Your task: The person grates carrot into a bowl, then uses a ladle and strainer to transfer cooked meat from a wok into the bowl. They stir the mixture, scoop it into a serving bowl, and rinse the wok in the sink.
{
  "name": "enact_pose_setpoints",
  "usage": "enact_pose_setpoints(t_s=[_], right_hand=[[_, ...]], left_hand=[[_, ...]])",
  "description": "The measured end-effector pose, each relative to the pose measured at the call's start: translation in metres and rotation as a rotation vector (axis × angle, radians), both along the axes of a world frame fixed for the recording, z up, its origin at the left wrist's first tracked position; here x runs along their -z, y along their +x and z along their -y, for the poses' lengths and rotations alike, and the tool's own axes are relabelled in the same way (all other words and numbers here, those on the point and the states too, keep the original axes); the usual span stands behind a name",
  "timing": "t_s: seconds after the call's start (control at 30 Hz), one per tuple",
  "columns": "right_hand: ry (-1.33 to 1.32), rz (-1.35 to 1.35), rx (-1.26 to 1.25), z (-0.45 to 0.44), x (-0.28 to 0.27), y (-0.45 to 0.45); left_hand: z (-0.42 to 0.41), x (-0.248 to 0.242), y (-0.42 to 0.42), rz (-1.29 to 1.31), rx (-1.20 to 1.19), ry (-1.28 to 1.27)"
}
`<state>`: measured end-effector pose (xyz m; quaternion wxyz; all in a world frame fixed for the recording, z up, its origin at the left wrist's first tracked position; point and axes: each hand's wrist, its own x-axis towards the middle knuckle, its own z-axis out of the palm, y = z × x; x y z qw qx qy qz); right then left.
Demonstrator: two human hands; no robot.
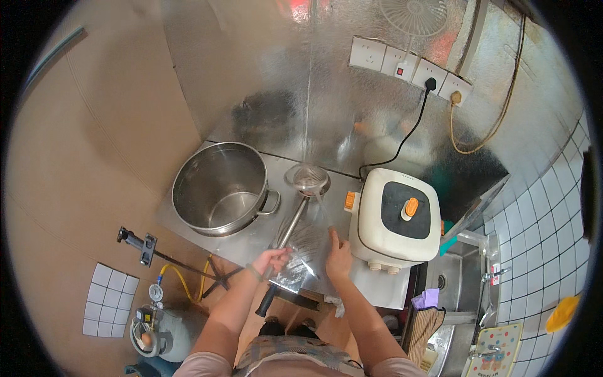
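Observation:
My left hand is curled around the steel handle of a long ladle, whose bowl lies toward the back of the steel counter. A black grip shows below this hand; whether it belongs to the ladle cannot be told. My right hand pinches the thin handle of a wire mesh strainer. The strainer is blurred and overlaps the ladle's bowl. To the left stands a large, deep stainless steel pot without a lid. Close to the right hand is a cream electric cooker with its lid on.
Wall sockets hold a black plug and a beige plug. A steel sink lies to the right, with a striped cloth over its edge. On the left floor are a gas cylinder, a yellow hose and a black stand.

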<state>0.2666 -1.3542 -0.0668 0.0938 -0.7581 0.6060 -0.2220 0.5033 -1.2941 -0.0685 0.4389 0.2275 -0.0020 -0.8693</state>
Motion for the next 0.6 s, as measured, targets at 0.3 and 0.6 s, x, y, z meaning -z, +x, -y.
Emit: enact_pose_setpoints(t_s=[0.3, 0.6], right_hand=[[-0.062, 0.038, 0.113, 0.039, 0.076, -0.001], [-0.046, 0.057, 0.246, 0.02, 0.077, 0.016]], left_hand=[[0.066, -0.006, 0.049, 1.495, 0.308, -0.379], [0.065, -0.028, 0.014, 2.414, 0.708, -0.427]])
